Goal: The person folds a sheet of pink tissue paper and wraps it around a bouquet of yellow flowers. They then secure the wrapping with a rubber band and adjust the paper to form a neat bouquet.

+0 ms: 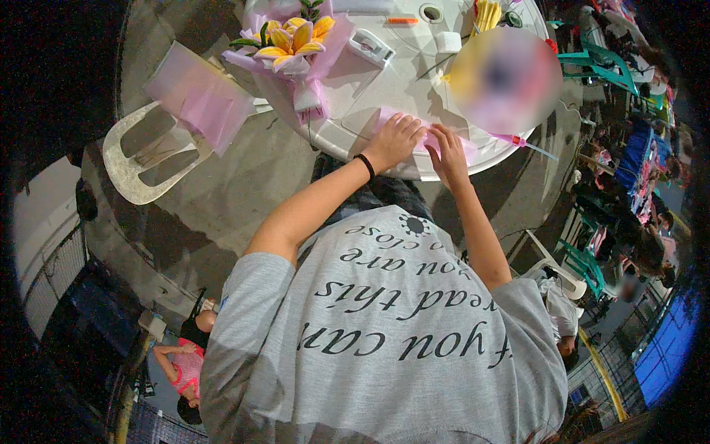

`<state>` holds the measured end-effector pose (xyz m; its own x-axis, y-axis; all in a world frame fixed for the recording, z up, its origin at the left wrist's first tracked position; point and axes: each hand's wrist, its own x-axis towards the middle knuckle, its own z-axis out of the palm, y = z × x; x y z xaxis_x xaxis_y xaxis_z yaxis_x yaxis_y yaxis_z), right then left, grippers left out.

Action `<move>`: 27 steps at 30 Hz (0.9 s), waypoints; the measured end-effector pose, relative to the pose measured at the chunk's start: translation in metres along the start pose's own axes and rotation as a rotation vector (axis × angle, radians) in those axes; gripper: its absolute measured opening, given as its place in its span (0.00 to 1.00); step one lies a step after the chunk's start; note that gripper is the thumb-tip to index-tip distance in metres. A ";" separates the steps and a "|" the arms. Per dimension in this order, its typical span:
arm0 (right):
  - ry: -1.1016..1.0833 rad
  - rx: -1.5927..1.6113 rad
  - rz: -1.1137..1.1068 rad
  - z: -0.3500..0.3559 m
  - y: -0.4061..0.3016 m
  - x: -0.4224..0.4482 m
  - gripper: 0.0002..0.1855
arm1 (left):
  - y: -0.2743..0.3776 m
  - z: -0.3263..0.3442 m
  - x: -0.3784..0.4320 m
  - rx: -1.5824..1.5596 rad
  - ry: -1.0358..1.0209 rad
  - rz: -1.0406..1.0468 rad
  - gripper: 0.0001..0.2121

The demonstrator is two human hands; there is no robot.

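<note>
A pink translucent wrapping sheet (pixel 384 117) lies at the near edge of the round white plastic table (pixel 355 130). My left hand (pixel 396 141), with a black band at the wrist, rests on it with fingers bent over the folded part; the thumb is hidden. Close beside it, my right hand (pixel 448 152) touches the same sheet, thumb and forefinger apart; whether it pinches the sheet is unclear. To the left stands a bouquet of yellow fuzzy-stem lilies (pixel 294 41) in pink wrap. A white tape dispenser (pixel 373 49) lies beyond my left hand.
An orange cutter (pixel 403 21), a white block (pixel 447 41) and yellow pipe cleaners (pixel 487 16) lie farther back. What looks like a pink glue gun (pixel 513 140) is at the right edge. A white chair (pixel 130 180) carries wrapping sheets (pixel 199 94). A blurred patch hides part of the table.
</note>
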<state>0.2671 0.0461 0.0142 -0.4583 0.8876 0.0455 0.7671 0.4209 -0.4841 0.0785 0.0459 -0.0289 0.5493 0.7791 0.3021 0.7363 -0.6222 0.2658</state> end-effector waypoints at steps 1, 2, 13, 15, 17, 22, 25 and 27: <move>0.003 -0.001 -0.001 0.000 0.000 0.000 0.22 | 0.000 0.000 0.000 -0.002 0.013 0.002 0.16; 0.003 -0.001 0.003 0.001 -0.001 0.000 0.22 | 0.000 -0.001 0.000 -0.004 0.027 0.004 0.15; 0.012 -0.012 0.018 0.003 -0.003 0.000 0.21 | -0.003 -0.004 0.000 -0.040 0.114 -0.028 0.14; 0.012 -0.015 0.020 0.003 -0.003 0.000 0.21 | -0.005 -0.003 0.000 -0.037 0.118 -0.036 0.14; 0.017 -0.017 0.021 0.004 -0.004 0.000 0.21 | -0.007 -0.001 -0.002 -0.051 0.109 -0.044 0.14; 0.027 -0.017 0.043 0.005 -0.001 -0.003 0.21 | -0.010 -0.010 0.001 -0.014 -0.031 -0.029 0.15; 0.038 -0.009 0.047 0.006 0.000 -0.003 0.21 | -0.013 -0.011 0.002 -0.030 -0.073 -0.013 0.16; 0.029 -0.005 0.059 0.003 0.001 -0.005 0.21 | -0.015 -0.010 0.003 -0.042 -0.061 0.003 0.15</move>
<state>0.2684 0.0414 0.0107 -0.3992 0.9159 0.0426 0.7948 0.3688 -0.4820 0.0651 0.0563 -0.0228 0.5758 0.7795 0.2466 0.7180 -0.6264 0.3035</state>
